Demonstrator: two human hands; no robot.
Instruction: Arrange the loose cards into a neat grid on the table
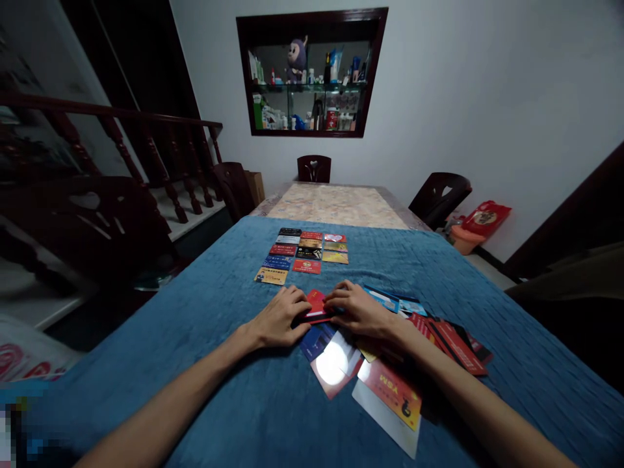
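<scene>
**Both hands on one red card**

Your left hand (280, 316) and right hand (357, 308) pinched a red card (316, 305) between their fingertips, low over the blue cloth (219, 390). A loose pile of cards (390, 377) lay under and beside your right wrist. Further out sat a neat grid of cards (303, 253), well apart from both hands.

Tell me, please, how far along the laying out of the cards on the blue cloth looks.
Partly done. Eleven or so cards lie in a neat grid further up the blue cloth. In hand: the left hand and right hand both touch a red card. Left: a loose pile of cards under the right forearm.
</scene>
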